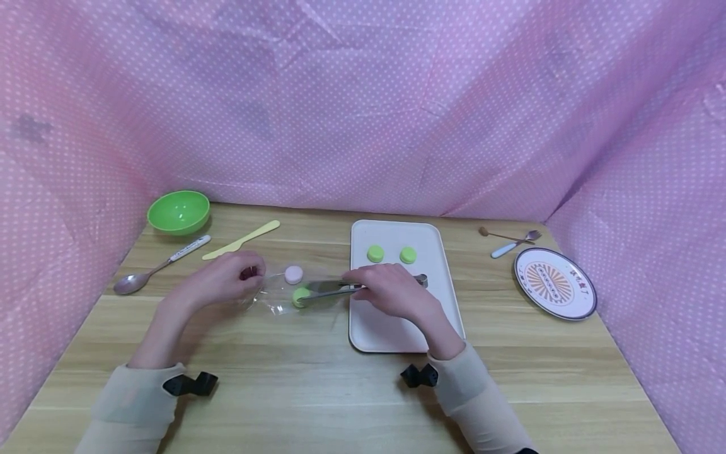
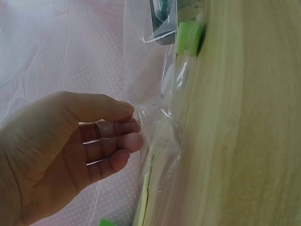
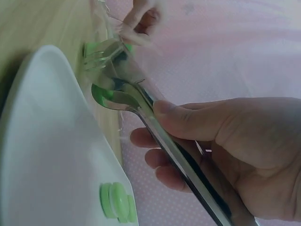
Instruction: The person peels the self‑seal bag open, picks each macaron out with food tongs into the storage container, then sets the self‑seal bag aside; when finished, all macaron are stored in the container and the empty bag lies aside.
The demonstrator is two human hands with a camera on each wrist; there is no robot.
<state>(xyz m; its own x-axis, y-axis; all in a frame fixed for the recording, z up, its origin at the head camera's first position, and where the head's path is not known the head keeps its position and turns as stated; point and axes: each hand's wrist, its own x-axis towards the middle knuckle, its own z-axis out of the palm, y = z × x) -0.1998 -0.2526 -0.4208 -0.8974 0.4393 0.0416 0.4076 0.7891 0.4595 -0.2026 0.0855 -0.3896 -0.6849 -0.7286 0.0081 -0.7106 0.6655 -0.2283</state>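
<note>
My left hand [image 1: 235, 277] pinches the edge of a clear plastic bag [image 2: 157, 127] between thumb and fingertips. Inside the bag lie a pink macaron [image 1: 293, 274] and a green macaron [image 1: 300, 297]. Metal tongs [image 3: 160, 136] are held by my right hand [image 1: 397, 290], thumb on one side and fingers on the other. Their heads, one forked and one spoon-shaped, reach into the bag at the green macaron; whether they squeeze it I cannot tell. Below the right hand is a white tray [image 1: 386, 334] bearing two more green macarons, one left [image 1: 375, 253] and one right [image 1: 408, 255].
At the left stand a green bowl [image 1: 179, 213], a spoon [image 1: 133, 283] and a yellow knife [image 1: 241, 241]. A patterned plate [image 1: 556, 284], a small fork [image 1: 516, 243] and a thin wooden stick [image 1: 505, 236] lie at the right. Pink dotted cloth [image 1: 363, 113] walls the table.
</note>
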